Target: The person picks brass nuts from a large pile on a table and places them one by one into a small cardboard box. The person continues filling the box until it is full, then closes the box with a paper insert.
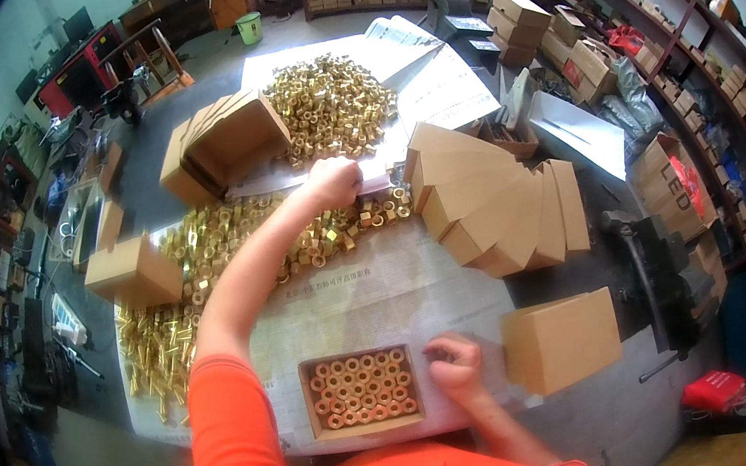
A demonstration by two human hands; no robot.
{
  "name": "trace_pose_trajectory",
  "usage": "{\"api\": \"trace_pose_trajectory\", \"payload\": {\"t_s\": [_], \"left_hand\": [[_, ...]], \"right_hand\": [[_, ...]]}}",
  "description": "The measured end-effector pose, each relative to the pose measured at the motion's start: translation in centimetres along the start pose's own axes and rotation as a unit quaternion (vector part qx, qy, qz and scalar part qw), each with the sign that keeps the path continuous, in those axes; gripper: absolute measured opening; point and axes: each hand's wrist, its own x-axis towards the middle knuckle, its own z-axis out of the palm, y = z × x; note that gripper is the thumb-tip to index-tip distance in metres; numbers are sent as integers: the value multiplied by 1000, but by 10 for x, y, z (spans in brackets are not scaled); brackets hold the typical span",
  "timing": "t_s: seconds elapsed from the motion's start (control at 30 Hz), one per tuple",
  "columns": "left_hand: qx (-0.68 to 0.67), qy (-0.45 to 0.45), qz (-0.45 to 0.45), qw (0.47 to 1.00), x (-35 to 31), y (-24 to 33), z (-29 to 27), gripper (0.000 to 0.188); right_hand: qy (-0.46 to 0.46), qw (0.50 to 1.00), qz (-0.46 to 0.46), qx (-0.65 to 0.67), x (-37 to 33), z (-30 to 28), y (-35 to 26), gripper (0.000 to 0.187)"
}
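My left hand (335, 182) reaches across the newspaper with its fingers curled, at the near side of a heap of brass nuts (333, 111). A small pale flat piece (374, 183) shows beside its knuckles; whether the fingers grip it or anything else is hidden. Close to me lies an open cardboard box (367, 427) holding rows of brass nuts (362, 389) set flat side by side. To the right of that box my right hand (456, 365) is closed, fingers bent in and thumb against them. Anything inside that fist is too small or hidden to name.
More brass fittings (205, 246) and long brass pieces (155, 351) spread at left. Cardboard boxes (223, 144) stand beyond them, with a fanned row of boxes (492, 203) and one box (562, 343) at right. A vise (656, 271) sits at the table's right edge.
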Motion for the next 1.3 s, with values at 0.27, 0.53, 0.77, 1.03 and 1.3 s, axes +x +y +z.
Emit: {"api": "trace_pose_trajectory", "payload": {"t_s": [0.27,0.53,0.77,1.03,1.3], "left_hand": [[88,124,-4,988,-2,-3,3,6],[1,282,9,959,-38,17,-40,12],[-71,318,45,944,-109,53,-75,8],[-36,335,197,921,-190,126,-56,15],[-75,110,146,980,-222,131,-15,18]], "right_hand": [[15,1000,-5,4,0,2,0,17],[19,999,7,48,-3,9,21,17],[31,994,44,96,-5,0,15,26],[-86,814,90,567,48,-6,-42,85],[-157,818,71,549,45,4,-19,89]]}}
